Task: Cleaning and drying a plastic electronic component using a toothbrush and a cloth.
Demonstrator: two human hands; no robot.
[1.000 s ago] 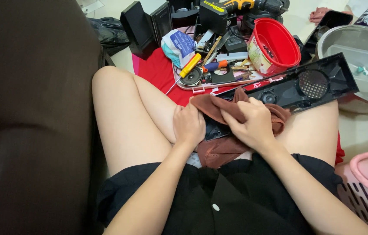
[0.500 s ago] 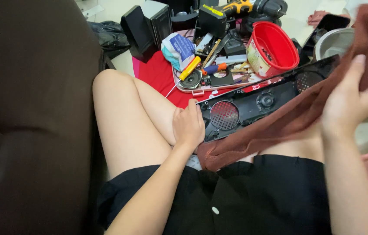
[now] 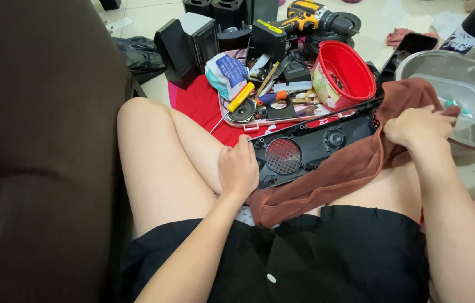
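While the dark sofa side point(image 3: 35, 151) walls off everything to the person's left, the long black speaker panel point(image 3: 310, 147) lies across the lap, its long axis running from near the left knee up and rightward toward the steel basin point(image 3: 462, 84). The brown cloth point(image 3: 350, 168) drapes over the panel's right half and down onto the thigh. The left hand point(image 3: 239, 171) rests at the panel's near end, fingers curled against its edge; the right hand point(image 3: 417, 124) grips bunched cloth at the far end. Beyond, the red tub point(image 3: 350, 73) and tool tray point(image 3: 271, 109) crowd the panel's far edge, leaving room only toward the body.
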